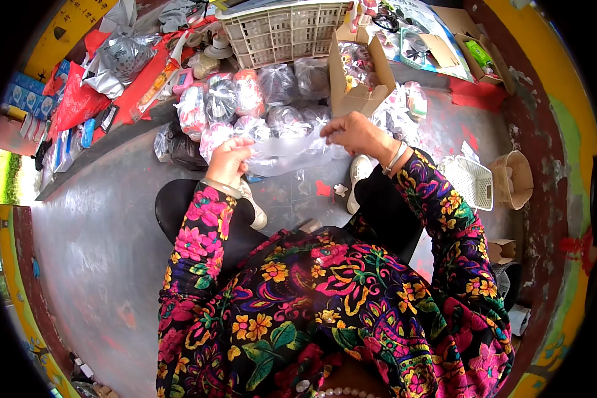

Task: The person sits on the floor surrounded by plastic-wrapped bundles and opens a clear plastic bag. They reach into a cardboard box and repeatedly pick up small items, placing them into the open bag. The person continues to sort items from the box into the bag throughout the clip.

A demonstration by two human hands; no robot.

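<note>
A translucent whitish plastic bag (288,156) stretches flat between my two hands, above the floor and in front of my shoes. My left hand (229,161) grips its left end, thumb and fingers pinched together. At its upper right end, my right hand (361,134) holds it with bent fingertips. Nothing shows inside the bag. Just beyond it lie several filled plastic bags, among them a red-and-white one (249,93), a dark grey one (221,101) and a clear one (287,122). An open cardboard box (349,99) with small wrapped goods stands beyond my right hand.
A cream plastic crate (282,38) stands at the back. To the right are a white basket (469,180) and a brown paper-like bin (512,179). At the left, a red plastic bag (79,99) and grey bags (125,58) lie on a raised ledge. My shoes (359,174) flank the middle floor.
</note>
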